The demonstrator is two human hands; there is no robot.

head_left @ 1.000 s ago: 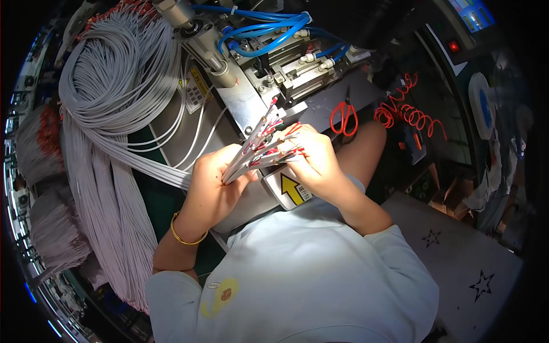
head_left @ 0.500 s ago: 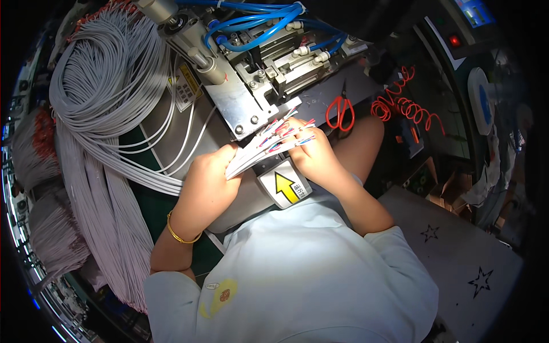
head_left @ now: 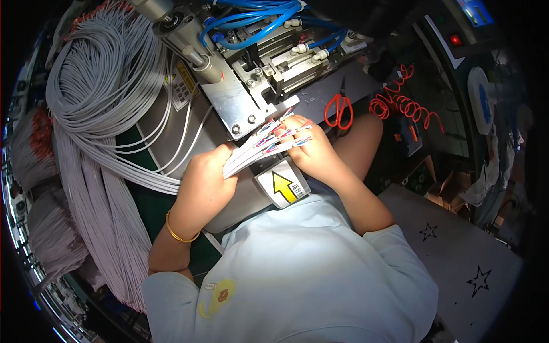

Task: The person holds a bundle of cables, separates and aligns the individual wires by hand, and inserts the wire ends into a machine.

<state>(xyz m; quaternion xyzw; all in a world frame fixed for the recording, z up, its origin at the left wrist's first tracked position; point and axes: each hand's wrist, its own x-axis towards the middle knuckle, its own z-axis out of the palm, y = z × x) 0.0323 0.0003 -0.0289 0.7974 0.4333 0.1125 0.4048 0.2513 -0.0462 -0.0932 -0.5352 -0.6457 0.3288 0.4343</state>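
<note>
My left hand (head_left: 207, 172) is closed around a bunch of white cables (head_left: 247, 158). Their far ends fan out to the right, stripped to show thin red, blue and white wires. My right hand (head_left: 310, 150) is at these stripped ends, its fingers curled among and behind them; the fingertips are partly hidden. Just beyond the bunch stands a metal press-like machine (head_left: 231, 106) with cylinders and blue air hoses (head_left: 260, 23). Below the cables, close to my body, is a white cover with a yellow arrow (head_left: 281, 184).
Large coils of grey-white cable (head_left: 91, 86) lie at the left, with long bundles (head_left: 103, 217) hanging nearer. Red-handled scissors (head_left: 340, 111) rest on the table right of the machine. A coiled red air hose (head_left: 400, 106) is farther right. A grey board with stars (head_left: 452, 246) sits at lower right.
Both hands stay almost in place on the cables. The stripped ends have shifted slightly against my right fingers, and the whole view has moved a little.
</note>
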